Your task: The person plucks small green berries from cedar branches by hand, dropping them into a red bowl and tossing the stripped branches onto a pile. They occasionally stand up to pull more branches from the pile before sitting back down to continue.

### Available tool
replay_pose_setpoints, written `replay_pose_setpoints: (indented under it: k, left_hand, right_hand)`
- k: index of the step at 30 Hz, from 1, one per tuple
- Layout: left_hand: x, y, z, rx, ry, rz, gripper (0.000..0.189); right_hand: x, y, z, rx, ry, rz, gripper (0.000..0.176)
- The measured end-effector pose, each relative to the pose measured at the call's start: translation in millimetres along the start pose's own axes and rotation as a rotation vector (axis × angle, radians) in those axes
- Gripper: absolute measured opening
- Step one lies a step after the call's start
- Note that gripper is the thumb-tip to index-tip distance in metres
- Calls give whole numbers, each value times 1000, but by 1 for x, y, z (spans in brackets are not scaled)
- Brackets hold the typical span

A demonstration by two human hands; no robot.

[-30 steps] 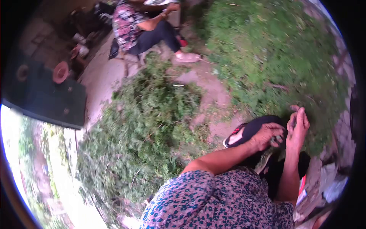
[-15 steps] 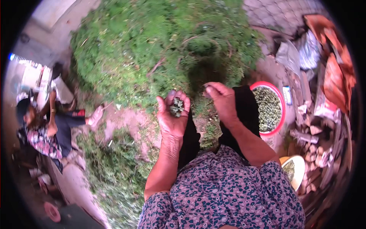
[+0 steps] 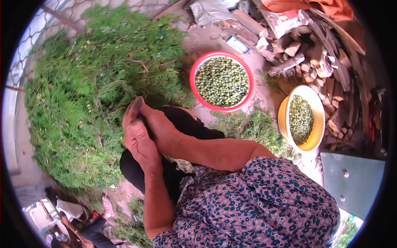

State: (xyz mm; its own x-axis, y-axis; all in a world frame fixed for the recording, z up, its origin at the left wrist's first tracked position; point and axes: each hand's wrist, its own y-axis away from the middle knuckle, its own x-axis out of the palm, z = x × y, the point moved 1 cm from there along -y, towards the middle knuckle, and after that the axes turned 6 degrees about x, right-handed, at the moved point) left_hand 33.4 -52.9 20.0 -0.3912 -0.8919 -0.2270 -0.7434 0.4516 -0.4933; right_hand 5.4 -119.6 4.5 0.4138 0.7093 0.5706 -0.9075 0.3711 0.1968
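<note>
My left hand (image 3: 139,138) and my right hand (image 3: 160,126) are pressed together, cupped one against the other above my dark-trousered knees. Their fingers point up toward a big heap of cut evergreen branches (image 3: 70,111). Whatever lies between the palms is hidden now; half a second ago small green seed cones showed in the left palm. Right of my hands stands a red-rimmed basin (image 3: 251,84) full of similar green cones (image 3: 222,82). Farther right is a yellow basin (image 3: 283,118), tilted in view, with more green cones in it.
Split firewood (image 3: 310,70) and planks are stacked at the right, with plastic bags and orange cloth above. A grey board (image 3: 351,182) lies lower right. At the lower left sits another person (image 3: 91,231). More cut greenery (image 3: 244,128) lies below the red-rimmed basin.
My view has swung to the right, bringing both basins nearer the middle. The right hand has come over to the left one, and the two have closed together over the cones.
</note>
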Motion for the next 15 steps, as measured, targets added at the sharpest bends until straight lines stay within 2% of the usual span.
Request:
replay_pose_setpoints:
  k: [1,3,5,6,7,8,9,11,13,15]
  left_hand:
    - [9,-7,-2,0,12,16,48]
    - [29,-16,-8,243,-244,155,46]
    - [48,-14,-11,242,-229,176,44]
    - [55,-12,-9,126,-93,157,43]
    - [59,-10,-7,9,40,136,42]
    - [59,-6,-3,-170,215,164,47]
    - [61,-5,1,-169,212,166,47]
    - [63,-1,8,-403,725,-4,55]
    - [52,3,7,-450,691,-30,61]
    - [35,11,16,-533,715,-116,47]
  right_hand:
    - [-7,3,11,-409,445,34,24]
    - [-24,-4,8,-383,428,40,27]
    - [-39,-4,10,-326,50,85,26]
    - [-49,-15,10,59,-361,94,28]
    - [-61,-19,9,59,-365,89,28]
    - [-76,-22,3,189,-506,3,31]
    - [-92,-26,-2,320,-647,-83,35]
    - [-132,-41,-12,383,-614,-398,38]
    - [-177,-54,-20,251,-584,-530,35]
    - [-223,-63,-21,128,-588,-664,39]
